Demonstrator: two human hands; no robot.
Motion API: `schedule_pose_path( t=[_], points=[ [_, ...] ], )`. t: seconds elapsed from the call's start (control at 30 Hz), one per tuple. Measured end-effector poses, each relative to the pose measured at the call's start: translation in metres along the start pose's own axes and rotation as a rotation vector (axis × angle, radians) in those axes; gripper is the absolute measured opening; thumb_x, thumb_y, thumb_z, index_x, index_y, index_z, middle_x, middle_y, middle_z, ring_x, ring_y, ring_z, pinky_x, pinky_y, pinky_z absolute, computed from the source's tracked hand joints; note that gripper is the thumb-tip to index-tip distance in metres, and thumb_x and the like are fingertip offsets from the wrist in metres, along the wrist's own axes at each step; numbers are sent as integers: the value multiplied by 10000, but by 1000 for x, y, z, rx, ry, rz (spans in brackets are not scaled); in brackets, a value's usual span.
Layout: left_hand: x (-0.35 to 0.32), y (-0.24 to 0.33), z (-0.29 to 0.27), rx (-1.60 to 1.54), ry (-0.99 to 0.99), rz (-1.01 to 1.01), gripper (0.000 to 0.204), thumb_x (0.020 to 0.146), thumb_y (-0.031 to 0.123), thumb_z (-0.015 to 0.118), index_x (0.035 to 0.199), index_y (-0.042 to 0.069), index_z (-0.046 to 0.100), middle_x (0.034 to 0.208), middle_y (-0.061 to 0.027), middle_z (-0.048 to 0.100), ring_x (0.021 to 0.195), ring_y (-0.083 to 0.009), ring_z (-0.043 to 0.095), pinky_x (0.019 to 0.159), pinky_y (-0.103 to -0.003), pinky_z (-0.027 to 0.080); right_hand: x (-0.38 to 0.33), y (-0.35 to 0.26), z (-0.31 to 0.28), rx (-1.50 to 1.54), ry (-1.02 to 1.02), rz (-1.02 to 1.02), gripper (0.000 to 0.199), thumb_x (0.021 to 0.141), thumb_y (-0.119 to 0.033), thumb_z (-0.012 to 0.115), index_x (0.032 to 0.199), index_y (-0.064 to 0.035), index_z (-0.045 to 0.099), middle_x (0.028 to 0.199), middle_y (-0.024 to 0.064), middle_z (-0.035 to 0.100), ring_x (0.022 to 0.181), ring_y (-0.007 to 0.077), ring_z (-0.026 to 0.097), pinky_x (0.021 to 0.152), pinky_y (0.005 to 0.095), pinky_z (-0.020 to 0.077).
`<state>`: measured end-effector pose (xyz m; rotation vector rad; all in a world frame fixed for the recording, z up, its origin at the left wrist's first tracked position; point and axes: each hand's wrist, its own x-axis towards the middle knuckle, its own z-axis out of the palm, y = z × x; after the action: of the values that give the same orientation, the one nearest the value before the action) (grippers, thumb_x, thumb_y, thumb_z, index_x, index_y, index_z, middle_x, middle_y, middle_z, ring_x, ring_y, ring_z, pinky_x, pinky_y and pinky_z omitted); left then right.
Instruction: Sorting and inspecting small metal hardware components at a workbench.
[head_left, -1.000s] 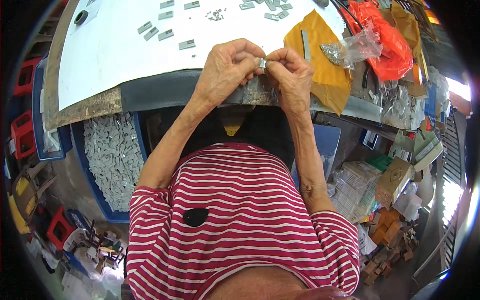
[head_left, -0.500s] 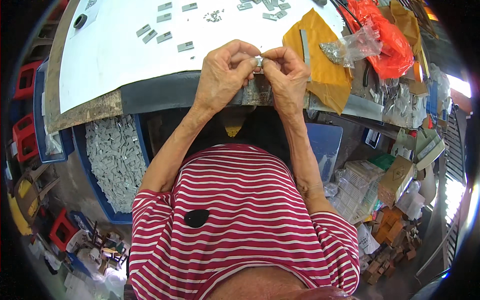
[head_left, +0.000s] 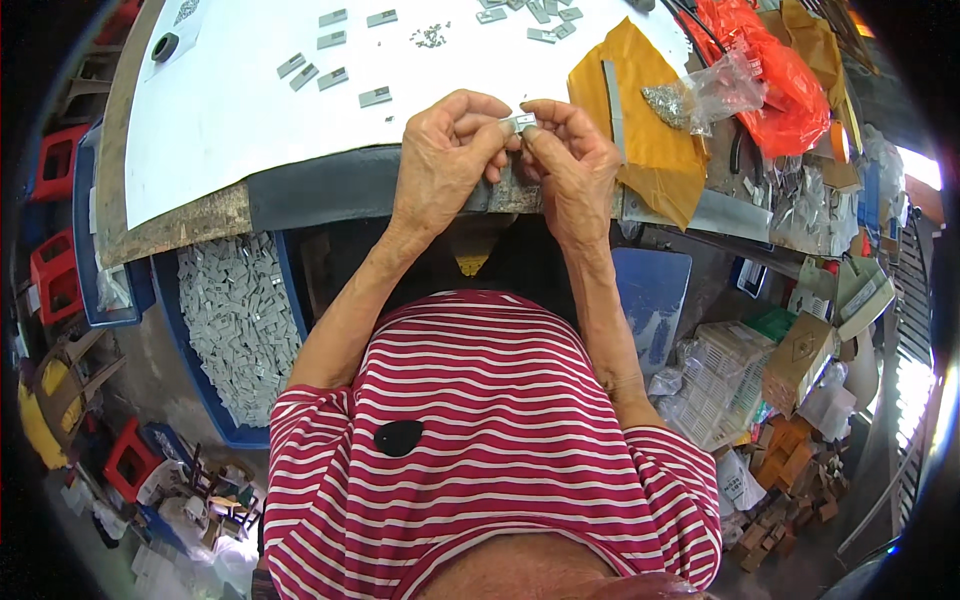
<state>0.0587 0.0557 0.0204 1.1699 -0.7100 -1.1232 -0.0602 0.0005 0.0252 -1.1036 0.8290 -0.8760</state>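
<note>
Between the fingertips of both hands, over the near edge of the white-covered table [head_left: 240,120], is a small grey rectangular piece [head_left: 521,121]. My left hand [head_left: 452,150] pinches its left end, thumb against forefinger. Closed on the right end is my right hand [head_left: 572,150]; its forefinger arches above the piece. Similar grey pieces [head_left: 375,97] with a dark slot lie to the left on the white sheet. A small heap of tiny metal parts [head_left: 430,37] sits farther back. More grey pieces [head_left: 541,35] are scattered at the far middle.
Brown paper [head_left: 655,170] lies right of my hands, with a grey strip [head_left: 612,100] and a clear bag of small metal parts [head_left: 672,103] on it. A red plastic bag [head_left: 790,110] is beyond. Below the table's left side stands a blue bin [head_left: 215,425] full of grey pieces.
The grey piece has turned between my fingers, and more of its face shows. My right forefinger has lifted slightly. The whole view has shifted a little.
</note>
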Motion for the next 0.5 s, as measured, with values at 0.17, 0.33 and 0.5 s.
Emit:
schedule_pose_path(
  t=[0.17,0.33,0.5],
  points=[
    [-1,-2,0,51,-10,19,161,828,43,554,962,-46,550,723,-68,614,573,-58,537,488,-161,444,1,2,-3,80,-18,35,179,790,2,541,959,63,546,741,38,555,576,49,482,488,165,359],
    [-1,-3,2,64,8,34,117,816,62,563,899,-20,568,675,-49,606,538,-52,527,477,-171,438,1,2,-3,135,-16,58,164,789,10,543,945,61,553,722,36,553,567,50,474,481,164,348],
    [-1,-3,0,44,2,30,116,814,63,566,896,-18,568,669,-44,602,540,-52,529,478,-170,438,1,2,-3,132,-17,60,155,787,15,543,935,58,560,699,34,552,554,48,466,470,164,338]
  ],
)
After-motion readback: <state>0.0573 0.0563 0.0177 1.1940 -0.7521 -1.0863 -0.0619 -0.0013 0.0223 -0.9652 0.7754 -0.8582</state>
